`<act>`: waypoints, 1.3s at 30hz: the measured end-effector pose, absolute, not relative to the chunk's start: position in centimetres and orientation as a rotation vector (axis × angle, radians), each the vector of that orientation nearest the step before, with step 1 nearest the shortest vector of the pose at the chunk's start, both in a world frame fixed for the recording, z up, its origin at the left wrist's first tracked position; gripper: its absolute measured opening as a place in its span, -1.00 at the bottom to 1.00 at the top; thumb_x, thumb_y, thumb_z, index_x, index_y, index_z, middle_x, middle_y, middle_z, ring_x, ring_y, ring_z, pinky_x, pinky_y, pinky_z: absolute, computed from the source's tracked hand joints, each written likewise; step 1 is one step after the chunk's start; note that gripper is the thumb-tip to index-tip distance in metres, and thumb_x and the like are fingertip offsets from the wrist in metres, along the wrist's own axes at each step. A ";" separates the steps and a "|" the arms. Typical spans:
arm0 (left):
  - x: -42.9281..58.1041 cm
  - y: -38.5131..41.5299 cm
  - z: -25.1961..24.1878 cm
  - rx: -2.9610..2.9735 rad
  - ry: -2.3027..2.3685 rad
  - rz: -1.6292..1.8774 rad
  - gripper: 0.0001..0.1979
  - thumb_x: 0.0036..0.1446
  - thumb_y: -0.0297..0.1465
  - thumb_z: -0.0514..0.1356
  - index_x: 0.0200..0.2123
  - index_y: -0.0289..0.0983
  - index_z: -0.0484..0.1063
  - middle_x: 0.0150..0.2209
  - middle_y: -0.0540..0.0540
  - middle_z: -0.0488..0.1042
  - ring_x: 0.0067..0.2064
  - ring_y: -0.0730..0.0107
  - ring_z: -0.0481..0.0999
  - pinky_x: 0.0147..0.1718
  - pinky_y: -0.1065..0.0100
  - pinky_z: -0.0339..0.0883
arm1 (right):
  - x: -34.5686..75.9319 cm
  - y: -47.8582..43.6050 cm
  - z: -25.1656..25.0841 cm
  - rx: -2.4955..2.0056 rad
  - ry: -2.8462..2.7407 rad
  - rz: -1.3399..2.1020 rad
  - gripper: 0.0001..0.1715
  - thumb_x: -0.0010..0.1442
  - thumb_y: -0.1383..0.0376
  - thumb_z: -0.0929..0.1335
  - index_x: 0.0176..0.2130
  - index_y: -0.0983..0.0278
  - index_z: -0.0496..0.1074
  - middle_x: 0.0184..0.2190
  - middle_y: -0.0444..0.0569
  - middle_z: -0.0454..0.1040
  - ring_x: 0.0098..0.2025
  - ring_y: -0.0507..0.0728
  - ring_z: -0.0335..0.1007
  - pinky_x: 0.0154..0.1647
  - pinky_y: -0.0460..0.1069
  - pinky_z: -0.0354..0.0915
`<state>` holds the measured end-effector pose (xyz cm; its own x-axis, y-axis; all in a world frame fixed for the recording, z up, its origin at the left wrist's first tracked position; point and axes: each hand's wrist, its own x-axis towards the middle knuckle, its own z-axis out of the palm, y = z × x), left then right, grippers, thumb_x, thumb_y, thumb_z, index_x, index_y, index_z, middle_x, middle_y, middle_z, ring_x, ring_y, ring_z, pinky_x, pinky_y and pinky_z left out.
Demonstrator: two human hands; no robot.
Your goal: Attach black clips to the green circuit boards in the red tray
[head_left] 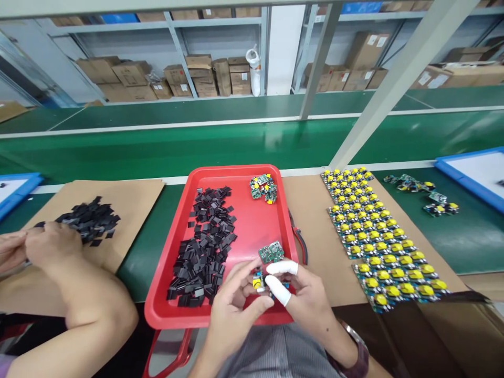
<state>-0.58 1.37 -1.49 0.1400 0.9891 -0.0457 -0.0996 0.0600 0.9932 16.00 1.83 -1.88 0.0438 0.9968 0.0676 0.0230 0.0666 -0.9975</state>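
Observation:
Over the near end of the red tray [260, 231], a small circuit board with a yellow component [257, 284] sits between my two hands. My left hand [236, 302] grips it with thumb and fingers. White finger cots cover the thumb and index finger of my right hand [305, 294], which closes on the board from the other side. My fingers hide much of it. Just beyond them lie green circuit boards [271, 252] on the tray floor. Black rectangular pieces [210, 241] are heaped along the tray's left side. Another cluster of boards [263, 188] rests in its far right corner.
Rows of yellow-topped boards [378, 236] cover cardboard [311, 236] at right, with loose boards [441, 209] beyond. At left, a co-worker's hands [51, 244] are beside black pieces [92, 218] on cardboard. A slanted post [397, 84] rises behind the bench.

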 end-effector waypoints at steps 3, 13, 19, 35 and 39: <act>-0.4 0.9 -1.9 1.363 1.180 1.193 -0.65 0.22 -0.46 0.33 0.06 -0.07 0.56 0.05 -0.15 0.54 0.00 0.19 0.62 -0.06 0.23 0.58 | 16.2 2.2 -1.8 -1.184 -1.072 1.287 -0.70 0.17 0.09 0.52 -0.24 0.28 0.60 -0.34 0.05 0.66 -0.33 0.19 0.65 -0.29 0.03 0.61; 0.5 0.3 -2.6 1.965 1.323 1.441 -0.51 0.22 -0.65 0.25 0.18 -0.21 0.47 0.01 -0.16 0.61 0.02 0.22 0.62 0.03 0.27 0.55 | 16.5 0.8 -2.1 -1.030 -1.020 1.548 -0.55 0.21 0.15 0.53 0.08 0.16 0.59 0.14 0.07 0.52 -0.04 0.18 0.62 0.15 0.10 0.50; 1.1 -0.2 -3.6 2.043 1.393 1.528 -0.47 0.19 -0.72 0.25 0.20 -0.32 0.43 0.00 -0.21 0.57 0.03 0.27 0.60 0.03 0.31 0.54 | 16.2 1.0 -2.0 -1.010 -1.092 1.534 -0.65 0.27 0.23 0.49 0.06 0.04 0.59 0.09 -0.02 0.52 0.02 0.14 0.57 0.16 0.01 0.48; 0.9 -0.2 -3.5 2.100 1.456 1.457 -0.47 0.24 -0.69 0.21 0.25 -0.30 0.37 0.06 -0.23 0.55 0.09 0.24 0.58 0.07 0.26 0.56 | 15.8 0.8 -3.1 -1.042 -1.329 1.269 -0.66 0.33 0.33 0.41 0.07 0.03 0.56 0.07 0.01 0.49 -0.02 0.14 0.53 0.10 0.08 0.48; 1.0 -0.1 -3.7 2.112 1.498 1.464 -0.48 0.25 -0.70 0.19 0.26 -0.34 0.35 0.07 -0.28 0.54 0.11 0.19 0.57 0.07 0.23 0.56 | 15.6 1.2 -2.7 -1.088 -1.437 1.146 -0.64 0.34 0.36 0.39 0.08 0.04 0.55 0.01 0.02 0.51 0.02 0.17 0.50 0.09 0.08 0.46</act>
<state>1.01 -0.13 -3.73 0.0152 0.7917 0.6107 0.6286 -0.4825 0.6099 15.56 1.21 -2.69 -0.1373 0.9794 0.1480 0.0733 0.1591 -0.9845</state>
